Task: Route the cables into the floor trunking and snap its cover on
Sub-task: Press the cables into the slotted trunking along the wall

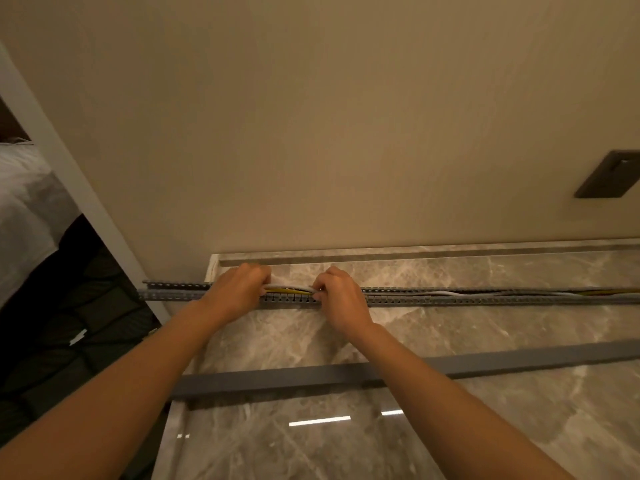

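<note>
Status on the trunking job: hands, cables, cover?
Gripping cables: left hand, right hand, at open trunking. Loose cover lies on floor, near side. No obstruction seen.

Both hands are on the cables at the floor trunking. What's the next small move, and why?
Probably press the cables down into the trunking between the left hand and right hand: there they seem to arch above its slotted wall, and the cover lies apart.

- The trunking (pixel 450 299) ran past the right edge.
- The left grip (pixel 235 292) and the right grip (pixel 341 299) covered parts of the cables (pixel 287 290); their fingertips were hidden.
- The forearms (pixel 145 368) hid parts of the cover (pixel 277 379).
- The left edge cut the bed (pixel 24 209).
</note>
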A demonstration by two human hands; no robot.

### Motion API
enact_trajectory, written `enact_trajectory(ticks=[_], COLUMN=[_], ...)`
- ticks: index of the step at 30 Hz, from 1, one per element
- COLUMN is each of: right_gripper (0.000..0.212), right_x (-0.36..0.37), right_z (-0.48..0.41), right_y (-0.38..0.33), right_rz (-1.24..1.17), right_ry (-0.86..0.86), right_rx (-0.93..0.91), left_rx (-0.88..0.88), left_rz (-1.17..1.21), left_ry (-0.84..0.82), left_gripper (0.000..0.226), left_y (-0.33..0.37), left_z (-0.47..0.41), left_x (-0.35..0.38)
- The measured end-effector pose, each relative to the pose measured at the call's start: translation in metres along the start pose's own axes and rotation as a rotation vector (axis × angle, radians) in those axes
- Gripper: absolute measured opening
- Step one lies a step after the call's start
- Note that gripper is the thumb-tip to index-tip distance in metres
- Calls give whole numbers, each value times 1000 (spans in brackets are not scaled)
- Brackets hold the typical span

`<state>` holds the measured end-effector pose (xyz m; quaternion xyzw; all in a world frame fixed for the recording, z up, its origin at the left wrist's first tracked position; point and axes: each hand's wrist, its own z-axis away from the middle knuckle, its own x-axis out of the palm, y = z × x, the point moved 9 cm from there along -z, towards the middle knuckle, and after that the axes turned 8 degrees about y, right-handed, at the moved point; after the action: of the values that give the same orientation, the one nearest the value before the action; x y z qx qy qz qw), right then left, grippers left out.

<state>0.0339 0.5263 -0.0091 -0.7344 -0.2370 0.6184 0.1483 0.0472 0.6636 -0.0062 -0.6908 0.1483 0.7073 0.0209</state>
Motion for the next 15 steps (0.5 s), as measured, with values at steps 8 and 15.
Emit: enact_trajectory(ticks=[8,15], right_gripper=[11,12], right_x=[0,-2], right_z=[-8,-9], right_y=[-1,6], right_rz=[37,145], right_ry=[-9,-54], right_rx=[55,-30], left_rx=[167,130], left_rz=[-9,-130], left_ry=[186,77], left_gripper=[10,16], left_y=[13,26], left_z=[-7,-14], left_x=[-14,-2])
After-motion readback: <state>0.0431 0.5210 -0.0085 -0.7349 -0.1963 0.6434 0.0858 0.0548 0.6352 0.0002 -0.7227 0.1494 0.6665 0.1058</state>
